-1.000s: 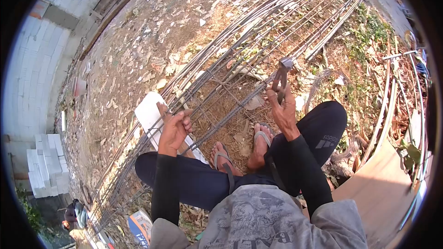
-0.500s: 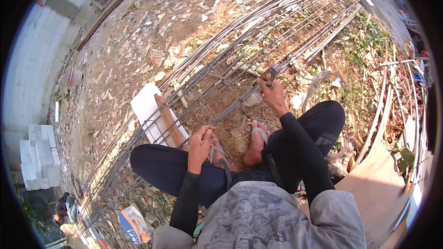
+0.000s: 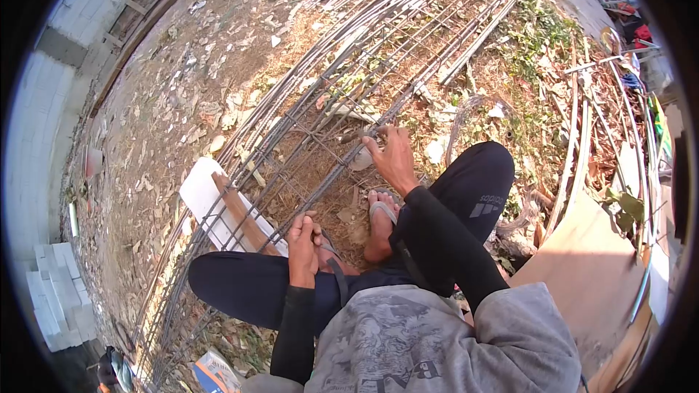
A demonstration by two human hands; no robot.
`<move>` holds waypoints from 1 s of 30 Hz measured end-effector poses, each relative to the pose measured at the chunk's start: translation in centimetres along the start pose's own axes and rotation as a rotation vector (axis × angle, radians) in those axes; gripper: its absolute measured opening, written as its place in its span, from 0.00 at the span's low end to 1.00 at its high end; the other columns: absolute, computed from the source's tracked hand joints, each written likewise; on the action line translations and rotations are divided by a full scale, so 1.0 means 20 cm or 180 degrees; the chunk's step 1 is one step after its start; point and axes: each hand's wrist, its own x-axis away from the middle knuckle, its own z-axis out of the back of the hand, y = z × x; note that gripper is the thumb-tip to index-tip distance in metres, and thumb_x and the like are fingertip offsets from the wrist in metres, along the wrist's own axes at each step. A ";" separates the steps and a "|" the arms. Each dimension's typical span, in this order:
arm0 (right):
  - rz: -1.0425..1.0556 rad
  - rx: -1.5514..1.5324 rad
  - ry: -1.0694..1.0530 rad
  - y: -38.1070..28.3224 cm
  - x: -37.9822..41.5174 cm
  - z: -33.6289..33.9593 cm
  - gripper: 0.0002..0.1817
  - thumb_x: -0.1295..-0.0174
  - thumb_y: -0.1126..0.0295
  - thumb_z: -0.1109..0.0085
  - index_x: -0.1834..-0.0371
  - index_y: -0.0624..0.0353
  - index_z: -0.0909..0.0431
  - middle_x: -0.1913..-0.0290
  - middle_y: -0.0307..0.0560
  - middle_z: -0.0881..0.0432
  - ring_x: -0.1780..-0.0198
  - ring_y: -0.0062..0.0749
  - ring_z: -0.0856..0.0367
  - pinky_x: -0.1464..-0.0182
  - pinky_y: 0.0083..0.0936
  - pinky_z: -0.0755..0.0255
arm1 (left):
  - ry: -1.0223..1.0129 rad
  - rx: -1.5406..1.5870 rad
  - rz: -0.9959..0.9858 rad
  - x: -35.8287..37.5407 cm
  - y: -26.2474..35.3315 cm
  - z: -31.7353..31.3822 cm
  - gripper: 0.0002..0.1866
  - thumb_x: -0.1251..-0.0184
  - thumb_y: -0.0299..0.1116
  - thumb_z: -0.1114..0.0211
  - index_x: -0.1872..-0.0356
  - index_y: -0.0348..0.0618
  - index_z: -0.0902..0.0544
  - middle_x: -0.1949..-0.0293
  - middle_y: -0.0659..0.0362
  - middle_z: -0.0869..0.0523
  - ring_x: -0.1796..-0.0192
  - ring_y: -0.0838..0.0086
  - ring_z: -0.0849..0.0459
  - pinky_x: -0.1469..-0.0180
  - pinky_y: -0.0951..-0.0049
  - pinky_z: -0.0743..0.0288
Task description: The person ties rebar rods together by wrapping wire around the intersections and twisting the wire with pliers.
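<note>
A long rebar cage (image 3: 320,136) of tied steel bars slants across the ground in front of me. My right hand (image 3: 394,158) is closed at its near bar, on what look like dark pincers (image 3: 358,135), mostly hidden by the fingers. My left hand (image 3: 303,246) is held closer to my body, just beside the lower part of the same bar. Its fingers are curled together, and whatever they pinch is too small to make out. A wooden strip (image 3: 244,215) and a white board (image 3: 202,188) lie under the cage.
Loose steel rods (image 3: 364,7) lie along the cage's far side. A coil of thin wire (image 3: 460,120) sits to the right. Nearer on that side are a plywood sheet (image 3: 590,276) and long sticks (image 3: 582,153). White blocks (image 3: 60,295) are stacked at left by the wall.
My right hand has moved left and down along the near bar, and the pincers have turned from pointing up-right. My left hand stays closed, a little lower. The whole view has shifted.
</note>
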 end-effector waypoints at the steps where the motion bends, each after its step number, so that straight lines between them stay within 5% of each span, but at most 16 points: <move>1: -0.0234 -0.0030 -0.0567 -0.05 0.06 0.04 0.27 0.29 0.45 0.40 0.51 0.63 0.15 0.52 0.59 0.19 0.54 0.54 0.17 0.51 0.46 0.24 | 0.0017 0.0126 0.0050 -0.01 -0.01 -0.01 0.12 0.16 0.38 0.44 0.45 0.42 0.21 0.73 0.65 0.22 0.78 0.84 0.29 0.72 0.82 0.33; 3: -0.0681 -0.0775 -0.2168 -0.06 0.23 0.05 0.30 0.27 0.41 0.46 0.55 0.61 0.12 0.58 0.58 0.16 0.58 0.45 0.18 0.52 0.40 0.25 | -0.0019 0.0359 0.0203 0.00 -0.01 -0.10 0.11 0.16 0.37 0.44 0.45 0.42 0.21 0.74 0.66 0.24 0.78 0.86 0.31 0.73 0.82 0.35; 4: -0.0804 -0.1021 -0.2588 -0.04 0.35 0.01 0.31 0.24 0.43 0.49 0.44 0.62 0.15 0.60 0.55 0.13 0.58 0.38 0.18 0.53 0.37 0.25 | -0.0090 0.0154 0.0246 0.01 -0.01 -0.15 0.11 0.16 0.38 0.44 0.45 0.43 0.20 0.74 0.67 0.24 0.77 0.86 0.31 0.73 0.82 0.35; 6: -0.0103 -0.1876 -0.1881 -0.15 0.53 0.04 0.29 0.20 0.48 0.54 0.34 0.64 0.22 0.63 0.49 0.12 0.62 0.34 0.17 0.53 0.37 0.24 | -0.0403 -0.0282 0.0361 0.01 -0.03 -0.23 0.12 0.16 0.38 0.44 0.46 0.44 0.18 0.73 0.68 0.24 0.75 0.86 0.31 0.72 0.82 0.35; 8: -0.0680 -0.2368 -0.1837 -0.28 0.54 0.17 0.27 0.21 0.50 0.52 0.40 0.65 0.20 0.62 0.52 0.12 0.61 0.39 0.16 0.53 0.37 0.24 | -0.0757 -0.0525 0.0281 -0.01 -0.12 -0.25 0.14 0.16 0.38 0.44 0.41 0.43 0.19 0.68 0.67 0.20 0.73 0.87 0.28 0.71 0.82 0.34; 10: -0.0382 -0.2232 -0.1312 -0.19 0.58 0.02 0.22 0.21 0.56 0.51 0.47 0.65 0.18 0.63 0.57 0.13 0.61 0.49 0.15 0.53 0.40 0.23 | -0.0449 -0.0451 0.0318 0.05 -0.11 -0.35 0.16 0.17 0.37 0.43 0.36 0.43 0.23 0.58 0.65 0.15 0.64 0.84 0.18 0.65 0.81 0.25; 13: 0.0306 -0.2479 -0.0801 -0.20 0.57 0.13 0.17 0.22 0.61 0.52 0.55 0.64 0.18 0.65 0.60 0.15 0.60 0.57 0.16 0.55 0.45 0.24 | -0.1337 0.0091 0.0642 0.00 -0.07 -0.30 0.20 0.18 0.36 0.43 0.32 0.40 0.27 0.42 0.58 0.17 0.47 0.75 0.15 0.51 0.74 0.19; 14: 0.0331 -0.2276 -0.0919 -0.21 0.56 0.19 0.17 0.22 0.61 0.52 0.56 0.64 0.18 0.65 0.60 0.15 0.60 0.56 0.15 0.55 0.44 0.24 | -0.1875 0.0440 0.0894 -0.06 -0.07 -0.24 0.21 0.17 0.37 0.43 0.31 0.40 0.28 0.41 0.57 0.17 0.45 0.74 0.15 0.49 0.73 0.19; 19: 0.0566 -0.2081 -0.1185 -0.23 0.42 0.81 0.19 0.20 0.60 0.52 0.61 0.65 0.19 0.64 0.55 0.13 0.59 0.47 0.13 0.54 0.39 0.23 | -0.1880 -0.0640 0.0792 0.13 0.18 -0.57 0.27 0.17 0.43 0.43 0.27 0.37 0.32 0.35 0.51 0.21 0.43 0.68 0.17 0.42 0.68 0.21; 20: 0.0682 -0.2622 -0.1057 -0.22 0.36 1.03 0.23 0.18 0.56 0.56 0.60 0.64 0.19 0.63 0.51 0.12 0.57 0.38 0.11 0.51 0.35 0.21 | -0.1928 -0.0805 0.0742 0.16 0.21 -0.59 0.29 0.17 0.44 0.43 0.26 0.36 0.33 0.33 0.49 0.22 0.42 0.67 0.17 0.41 0.66 0.22; 21: 0.0397 -0.3393 -0.1076 -0.14 0.32 1.22 0.23 0.17 0.53 0.58 0.52 0.61 0.20 0.59 0.50 0.11 0.53 0.36 0.11 0.48 0.35 0.19 | -0.1793 -0.1094 0.0577 0.14 0.22 -0.54 0.33 0.18 0.49 0.43 0.24 0.36 0.36 0.30 0.48 0.25 0.41 0.64 0.18 0.38 0.64 0.22; 23: 0.0375 -0.5117 0.0977 0.07 0.24 1.57 0.36 0.19 0.43 0.65 0.18 0.54 0.49 0.37 0.60 0.20 0.41 0.47 0.15 0.34 0.42 0.24 | -0.1349 -0.1068 0.0501 0.12 0.24 -0.47 0.33 0.20 0.49 0.40 0.25 0.37 0.34 0.31 0.48 0.23 0.44 0.64 0.16 0.41 0.66 0.23; 24: 0.0513 -0.4694 0.1654 0.23 0.19 1.68 0.43 0.22 0.37 0.66 0.14 0.51 0.60 0.26 0.66 0.33 0.33 0.51 0.21 0.31 0.47 0.27 | -0.1155 -0.1061 0.0452 0.11 0.26 -0.44 0.33 0.21 0.49 0.39 0.25 0.38 0.33 0.32 0.48 0.23 0.45 0.64 0.16 0.42 0.66 0.23; 26: -0.0376 -0.3176 0.2120 0.63 0.13 1.66 0.51 0.26 0.32 0.57 0.14 0.54 0.63 0.23 0.64 0.38 0.33 0.45 0.25 0.31 0.43 0.28 | -0.0856 -0.1055 0.0513 0.06 0.24 -0.32 0.33 0.20 0.50 0.40 0.24 0.40 0.33 0.32 0.49 0.23 0.42 0.63 0.18 0.41 0.65 0.23; 28: -0.1194 -0.1575 0.1482 1.03 0.11 1.35 0.38 0.23 0.45 0.50 0.22 0.63 0.36 0.32 0.58 0.23 0.40 0.33 0.19 0.36 0.31 0.27 | -0.0557 -0.1156 0.0547 0.03 0.24 -0.25 0.33 0.20 0.50 0.40 0.24 0.41 0.34 0.32 0.49 0.24 0.41 0.63 0.19 0.41 0.65 0.24; 30: -0.1090 -0.0598 0.0621 1.19 0.27 0.98 0.32 0.26 0.50 0.47 0.29 0.64 0.26 0.40 0.62 0.16 0.43 0.49 0.16 0.39 0.39 0.25 | -0.0561 -0.1186 0.0607 0.01 0.26 -0.21 0.34 0.20 0.50 0.41 0.23 0.42 0.35 0.31 0.49 0.24 0.40 0.64 0.20 0.38 0.64 0.25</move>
